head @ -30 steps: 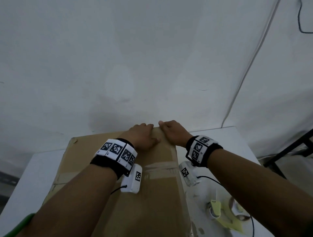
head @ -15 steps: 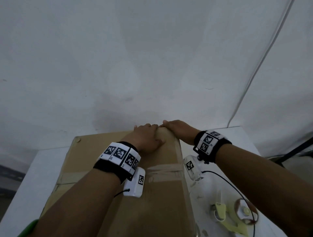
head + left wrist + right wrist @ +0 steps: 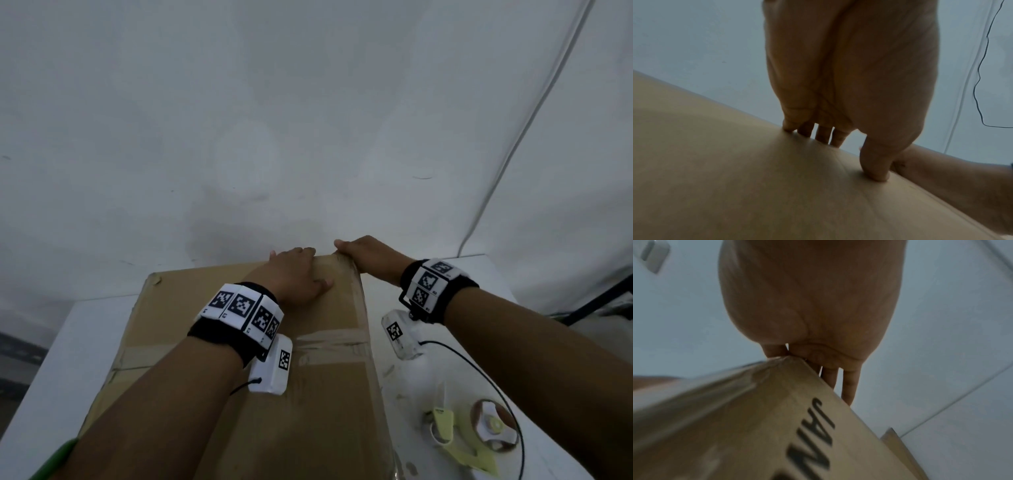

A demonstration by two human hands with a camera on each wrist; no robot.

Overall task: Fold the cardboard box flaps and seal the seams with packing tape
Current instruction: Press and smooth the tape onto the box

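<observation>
Right now the cardboard box lies closed on the white surface, its top facing up, with a strip of tape running across the middle of that top. Both hands are at the far edge of the box. The left hand lies palm down on the top near the far right corner; in the left wrist view its fingers are straight and reach to the far edge, while the thumb presses on the cardboard closer in. It grips nothing.

The right hand is at the far right corner of the box. In the right wrist view the corner pokes into the palm, and two fingers run straight down the far side of the box, so this hand presses against the corner rather than closing round it. The side of the box nearest that camera carries large dark letters, partly cut off. A shiny film of tape covers the edge next to the corner.

On the surface to the right of the box, well apart from both hands, lies a tape dispenser with a pale yellow handle. A black cable runs from the right wrist over the surface.
</observation>
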